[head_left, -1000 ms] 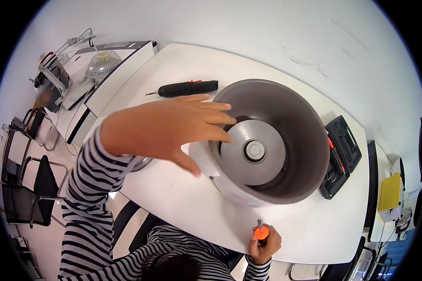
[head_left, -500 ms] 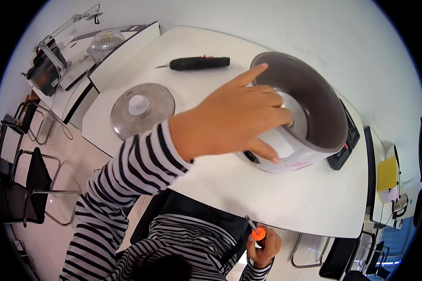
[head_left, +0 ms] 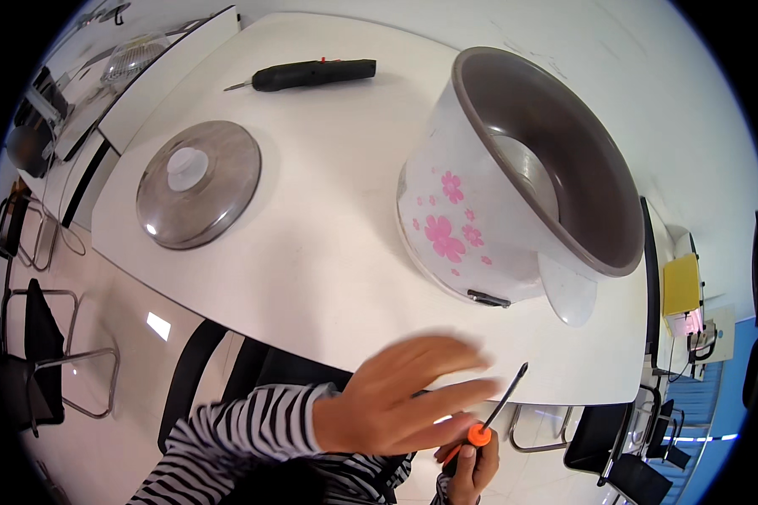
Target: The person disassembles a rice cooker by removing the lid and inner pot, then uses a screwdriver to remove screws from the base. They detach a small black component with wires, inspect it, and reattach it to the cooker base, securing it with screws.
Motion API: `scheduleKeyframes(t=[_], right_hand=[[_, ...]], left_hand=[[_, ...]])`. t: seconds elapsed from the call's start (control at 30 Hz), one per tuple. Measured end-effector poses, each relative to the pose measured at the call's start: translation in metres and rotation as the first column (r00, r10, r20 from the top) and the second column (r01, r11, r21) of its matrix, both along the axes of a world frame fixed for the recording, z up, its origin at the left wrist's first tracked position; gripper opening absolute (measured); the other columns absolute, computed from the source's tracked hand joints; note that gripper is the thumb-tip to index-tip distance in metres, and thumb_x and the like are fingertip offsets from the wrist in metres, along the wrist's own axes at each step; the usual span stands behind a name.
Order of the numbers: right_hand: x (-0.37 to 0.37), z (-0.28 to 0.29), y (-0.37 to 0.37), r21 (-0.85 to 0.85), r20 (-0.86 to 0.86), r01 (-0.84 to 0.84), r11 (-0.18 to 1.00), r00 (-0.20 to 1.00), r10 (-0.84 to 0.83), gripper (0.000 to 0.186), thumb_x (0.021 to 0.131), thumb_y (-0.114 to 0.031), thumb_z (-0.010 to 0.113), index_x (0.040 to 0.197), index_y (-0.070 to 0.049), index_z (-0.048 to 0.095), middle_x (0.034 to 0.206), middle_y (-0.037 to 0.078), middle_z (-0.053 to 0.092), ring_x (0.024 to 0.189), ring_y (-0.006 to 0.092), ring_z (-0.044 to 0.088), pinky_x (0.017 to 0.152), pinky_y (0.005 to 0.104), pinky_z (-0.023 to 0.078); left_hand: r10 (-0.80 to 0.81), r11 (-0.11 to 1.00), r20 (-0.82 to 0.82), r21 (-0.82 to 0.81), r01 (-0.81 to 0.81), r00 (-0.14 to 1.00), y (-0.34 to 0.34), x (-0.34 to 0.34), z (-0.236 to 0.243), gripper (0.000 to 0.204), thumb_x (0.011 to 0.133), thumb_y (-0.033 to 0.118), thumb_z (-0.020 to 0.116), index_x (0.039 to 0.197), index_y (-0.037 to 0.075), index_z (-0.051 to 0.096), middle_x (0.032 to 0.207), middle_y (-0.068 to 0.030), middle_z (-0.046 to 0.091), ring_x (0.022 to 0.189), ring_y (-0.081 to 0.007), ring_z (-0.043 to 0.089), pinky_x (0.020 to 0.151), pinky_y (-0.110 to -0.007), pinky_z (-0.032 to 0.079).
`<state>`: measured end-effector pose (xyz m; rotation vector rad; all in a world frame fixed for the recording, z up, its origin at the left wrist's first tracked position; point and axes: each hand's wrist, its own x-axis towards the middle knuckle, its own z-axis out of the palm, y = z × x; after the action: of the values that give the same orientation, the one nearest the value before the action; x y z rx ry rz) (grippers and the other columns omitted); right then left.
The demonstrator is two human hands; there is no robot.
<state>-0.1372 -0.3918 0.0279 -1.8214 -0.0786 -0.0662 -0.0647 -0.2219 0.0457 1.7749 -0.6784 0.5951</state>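
Left hand (head_left: 400, 402), lower centre of frame, was blurred, fingers spread and holding nothing, hovering over the near edge of the white table (head_left: 312, 278). Right hand (head_left: 472, 459), bottom centre just below it, was clenched around a screwdriver (head_left: 490, 418) with an orange collar, shaft pointing up-right. White cooker (head_left: 480, 227) with pink flower print stood at centre right, tilted, grey rim open. Round metal lid (head_left: 198, 183) lay at left, well apart. Black power screwdriver (head_left: 312, 74) lay at upper centre. Yellow box (head_left: 682, 284) at far right.
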Motion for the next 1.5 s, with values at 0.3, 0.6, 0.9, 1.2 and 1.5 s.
scheduleKeyframes(t=[0.3, 0.6, 0.9, 1.2, 1.5], right_hand=[[0.021, -0.007, 0.009, 0.713, -0.490, -0.014, 0.701, 0.706, 0.512, 0.043, 0.084, -0.037, 0.036, 0.095, 0.004, 0.039, 0.058, 0.011, 0.046, 0.040, 0.0140, 0.042, 0.038, 0.0235, 0.036], [0.020, -0.016, 0.018, 0.766, -0.505, 0.127, 0.630, 0.725, 0.468, 0.042, 0.084, -0.037, 0.036, 0.093, 0.004, 0.038, 0.057, 0.010, 0.043, 0.038, 0.0155, 0.041, 0.035, 0.0250, 0.035], [0.018, -0.018, 0.024, 0.794, -0.485, 0.146, 0.590, 0.738, 0.469, 0.043, 0.084, -0.037, 0.037, 0.092, 0.004, 0.038, 0.057, 0.009, 0.041, 0.038, 0.0156, 0.042, 0.035, 0.0251, 0.035], [0.015, -0.022, 0.021, 0.801, -0.488, 0.157, 0.578, 0.730, 0.479, 0.044, 0.083, -0.038, 0.037, 0.092, 0.005, 0.038, 0.060, 0.011, 0.044, 0.040, 0.0161, 0.044, 0.037, 0.0255, 0.036], [0.014, -0.024, 0.020, 0.807, -0.489, 0.178, 0.563, 0.735, 0.469, 0.044, 0.084, -0.037, 0.037, 0.093, 0.006, 0.038, 0.060, 0.011, 0.046, 0.040, 0.0157, 0.044, 0.037, 0.0254, 0.036]], left_hand=[[-0.677, 0.735, -0.644, -0.574, 0.360, 0.357, 0.001, -0.046, -0.049, 0.045, 0.085, 0.014, 0.043, 0.122, -0.004, 0.024, 0.103, -0.0126, 0.046, 0.088, -0.0175, 0.051, 0.076, -0.027, 0.040], [-0.667, 0.744, -0.661, -0.564, 0.359, 0.344, 0.005, -0.039, -0.053, 0.047, 0.084, 0.019, 0.044, 0.122, -0.003, 0.025, 0.099, -0.0137, 0.049, 0.079, -0.0168, 0.054, 0.071, -0.025, 0.042], [-0.657, 0.753, -0.640, -0.547, 0.365, 0.397, 0.007, -0.036, -0.054, 0.048, 0.083, 0.019, 0.046, 0.122, -0.002, 0.026, 0.092, -0.0110, 0.048, 0.074, -0.0152, 0.054, 0.068, -0.024, 0.043], [-0.672, 0.740, -0.644, -0.554, 0.383, 0.366, 0.010, -0.033, -0.052, 0.048, 0.083, 0.018, 0.046, 0.122, -0.002, 0.026, 0.090, -0.0101, 0.048, 0.074, -0.0152, 0.054, 0.067, -0.025, 0.043], [-0.651, 0.755, -0.657, -0.513, 0.408, 0.379, 0.010, -0.030, -0.051, 0.048, 0.083, 0.020, 0.046, 0.122, -0.001, 0.026, 0.095, -0.0124, 0.048, 0.077, -0.0175, 0.055, 0.068, -0.026, 0.044]])
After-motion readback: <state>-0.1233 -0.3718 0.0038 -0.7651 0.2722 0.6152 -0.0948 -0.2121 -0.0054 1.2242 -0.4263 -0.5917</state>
